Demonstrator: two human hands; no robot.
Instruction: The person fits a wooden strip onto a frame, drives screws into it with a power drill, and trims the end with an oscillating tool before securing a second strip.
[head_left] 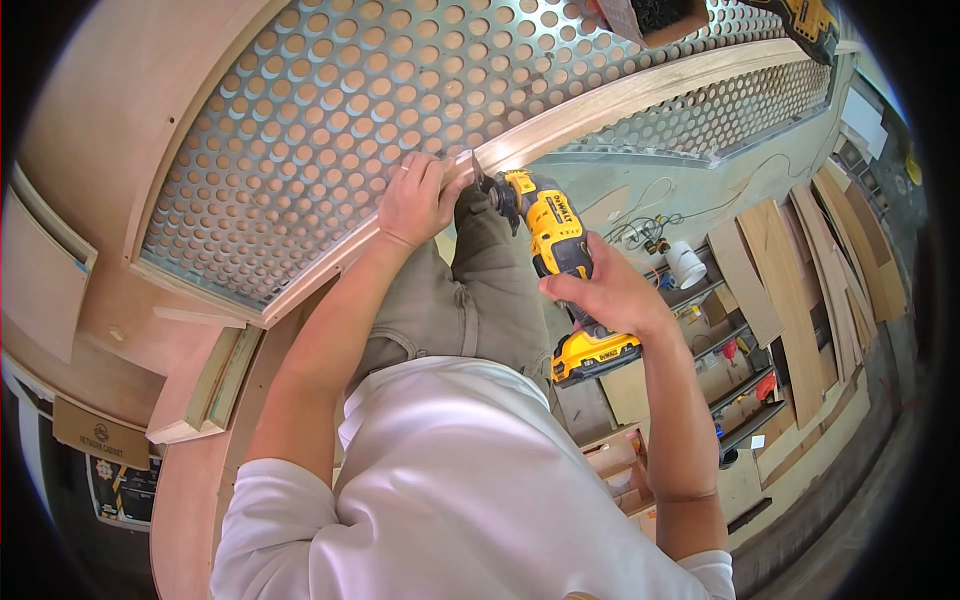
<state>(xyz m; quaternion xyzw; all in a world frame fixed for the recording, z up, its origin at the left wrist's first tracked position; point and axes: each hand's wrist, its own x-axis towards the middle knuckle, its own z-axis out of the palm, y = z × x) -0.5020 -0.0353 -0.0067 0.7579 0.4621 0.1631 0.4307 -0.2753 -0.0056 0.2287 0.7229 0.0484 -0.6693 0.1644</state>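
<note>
My right hand (615, 290) grips a yellow and black cordless oscillating multi-tool (557, 225) around its body, with the battery toward me. The tool's black head points left, and its thin blade (477, 163) meets the wooden edge strip (540, 122) of a perforated metal panel (350, 110). Just left of the blade, my left hand (418, 198) is closed over the same strip, fingers on its top face. Exactly how the blade sits against the wood is partly hidden by the tool head.
Another yellow tool (805, 25) and an open box (655, 18) rest on the panel's far side. Wooden boards (775, 290) lean at the right, beside a shelf with a white container (686, 265). Cables (640, 225) lie on the floor. A cardboard piece (100, 432) is at lower left.
</note>
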